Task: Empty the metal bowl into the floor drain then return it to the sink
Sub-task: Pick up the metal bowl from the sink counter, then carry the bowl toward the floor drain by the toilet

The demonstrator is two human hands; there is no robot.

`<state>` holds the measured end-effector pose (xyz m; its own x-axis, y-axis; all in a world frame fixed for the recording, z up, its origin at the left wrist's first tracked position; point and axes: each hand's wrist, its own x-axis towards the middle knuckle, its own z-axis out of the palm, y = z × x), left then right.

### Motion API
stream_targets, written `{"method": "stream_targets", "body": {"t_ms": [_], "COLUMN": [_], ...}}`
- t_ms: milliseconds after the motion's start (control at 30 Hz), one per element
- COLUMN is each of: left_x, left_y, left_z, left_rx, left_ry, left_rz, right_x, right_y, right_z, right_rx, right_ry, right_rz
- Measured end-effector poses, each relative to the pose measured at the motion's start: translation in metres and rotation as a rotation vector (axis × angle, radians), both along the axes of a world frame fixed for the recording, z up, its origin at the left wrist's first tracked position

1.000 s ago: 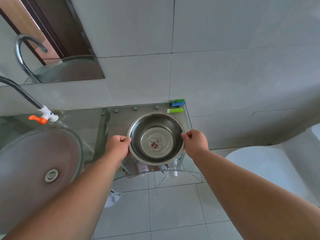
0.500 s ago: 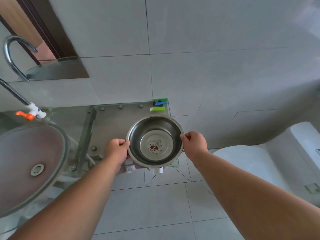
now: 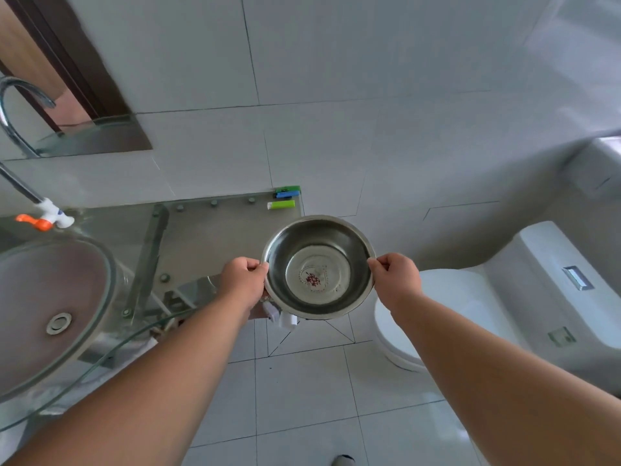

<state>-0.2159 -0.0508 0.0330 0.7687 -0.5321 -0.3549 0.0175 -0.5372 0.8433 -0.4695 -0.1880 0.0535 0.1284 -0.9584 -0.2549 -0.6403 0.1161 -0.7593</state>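
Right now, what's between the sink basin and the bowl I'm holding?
In the head view, the glass counter and the left hand lie between sink basin and metal bowl.

Two bare forearms reach in from the lower corners, with no sleeve, watch, bracelet or ring showing anywhere along them. The left hand (image 3: 242,280) and the right hand (image 3: 395,279) are ungloved, with short, unpainted fingernails. Both forearms are smooth and broad, narrowing toward the wrists.
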Motion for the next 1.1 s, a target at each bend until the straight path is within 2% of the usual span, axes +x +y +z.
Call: {"method": "stream_targets", "body": {"t_ms": [233,467,567,767,1100], "left_x": [-0.026,-0.062,-0.083,-0.130,-0.198], "left_y": [-0.002,-0.002,-0.004,-0.008,-0.027], "left_z": [0.005,0.014,0.013,0.004,-0.005], "left_rx": [0.012,0.012,0.005,0.037,0.005], "left_ry": [0.035,-0.112,-0.063,-0.081,0.032], "left_rz": [-0.119,-0.145,-0.120,-0.032,0.143], "right_x": [-0.041,-0.076,-0.094,-0.131,-0.175], "right_y": [0.021,0.029,0.021,-0.009,-0.057], "right_z": [0.005,0.012,0.012,0.004,-0.008], "right_rx": [0.012,-0.012,-0.030,0.002,-0.009], "right_ry": [-0.014,-0.026,-0.017,-0.036,0.019], "right_rz": [-0.114,-0.133,-0.105,-0.017,0.116]}}
